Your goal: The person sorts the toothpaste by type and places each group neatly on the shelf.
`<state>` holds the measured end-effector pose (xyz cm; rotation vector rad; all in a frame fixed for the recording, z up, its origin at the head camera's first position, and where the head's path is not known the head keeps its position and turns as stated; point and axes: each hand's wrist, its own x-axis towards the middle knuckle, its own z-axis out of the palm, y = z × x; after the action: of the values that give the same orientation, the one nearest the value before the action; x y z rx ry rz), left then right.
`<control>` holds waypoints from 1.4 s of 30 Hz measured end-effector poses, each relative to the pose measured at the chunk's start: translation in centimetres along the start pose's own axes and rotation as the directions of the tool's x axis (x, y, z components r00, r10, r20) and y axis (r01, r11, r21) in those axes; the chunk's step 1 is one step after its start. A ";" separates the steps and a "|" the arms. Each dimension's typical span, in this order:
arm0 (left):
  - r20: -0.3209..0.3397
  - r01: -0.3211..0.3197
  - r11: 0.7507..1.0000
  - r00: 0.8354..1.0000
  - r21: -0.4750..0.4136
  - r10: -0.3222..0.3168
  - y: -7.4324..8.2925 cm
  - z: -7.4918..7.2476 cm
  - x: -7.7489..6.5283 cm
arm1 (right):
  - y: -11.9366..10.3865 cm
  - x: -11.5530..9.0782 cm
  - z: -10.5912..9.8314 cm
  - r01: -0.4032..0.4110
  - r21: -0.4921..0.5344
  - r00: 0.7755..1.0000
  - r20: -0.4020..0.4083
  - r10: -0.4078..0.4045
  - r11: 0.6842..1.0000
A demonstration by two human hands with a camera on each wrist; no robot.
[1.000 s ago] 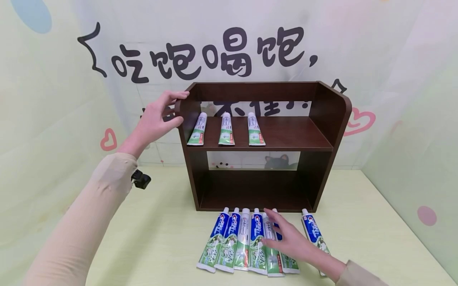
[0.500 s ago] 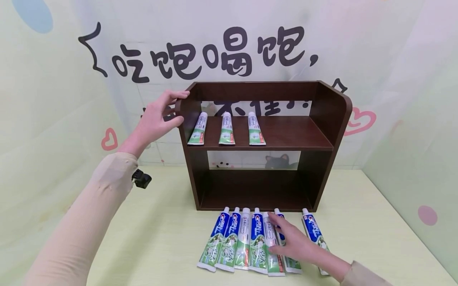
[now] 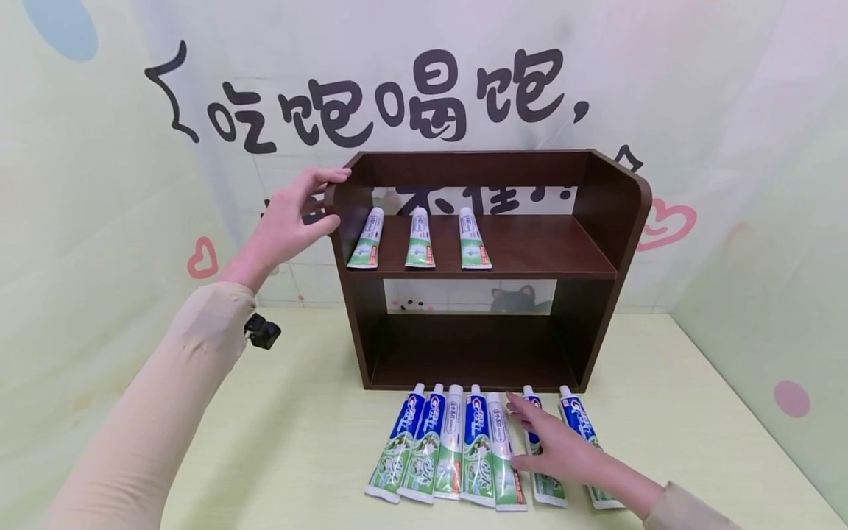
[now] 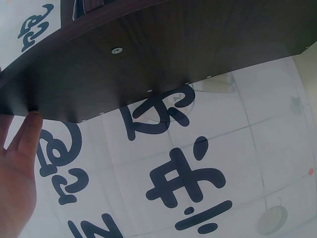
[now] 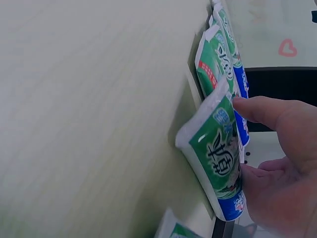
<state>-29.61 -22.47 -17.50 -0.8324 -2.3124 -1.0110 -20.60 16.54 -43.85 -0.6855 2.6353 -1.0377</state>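
A dark brown two-tier shelf (image 3: 490,283) stands on the table. My left hand (image 3: 291,217) grips its left side panel near the top, thumb at the front edge and fingers reaching over and behind. Just in front of the shelf lies a row of several toothpaste tubes, some blue and green, some white and green. My right hand (image 3: 563,445) is over a blue and green toothpaste tube (image 5: 218,148), touching it with thumb and fingers fairly straight, and partly covers it in the head view. Beside the thumb lies a white and green tube (image 3: 505,453).
Three white and green toothpaste tubes stand along the upper tier, one of them in the middle (image 3: 419,239). At the row's right end lies another blue and green tube (image 3: 578,419). The pale table (image 3: 715,412) meets a printed backdrop (image 3: 748,243) behind and at both sides.
My right hand has moved right, and the blue and green tube under it has slid right with it, apart from the white and green tube. My left hand stays in place.
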 end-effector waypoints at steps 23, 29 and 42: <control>-0.004 0.009 1.000 1.000 0.012 -0.009 0.1 0.2 0.0 | -0.2 0.0 -0.6 -0.019 -0.065 0.999 0.035 0.021 0.998; -0.004 0.016 1.000 1.000 0.014 -0.016 0.2 0.2 -0.1 | -1.0 0.6 0.6 -0.051 -0.058 0.998 -0.039 0.049 0.997; -0.015 0.001 1.000 1.000 0.000 -0.001 -0.1 0.3 0.0 | -2.2 1.3 2.6 -0.208 -0.050 0.971 -0.130 0.200 0.977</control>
<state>-29.72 -22.30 -17.69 -0.8214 -2.3001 -1.0146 -20.01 12.94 -44.25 -0.3610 2.7839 -0.9698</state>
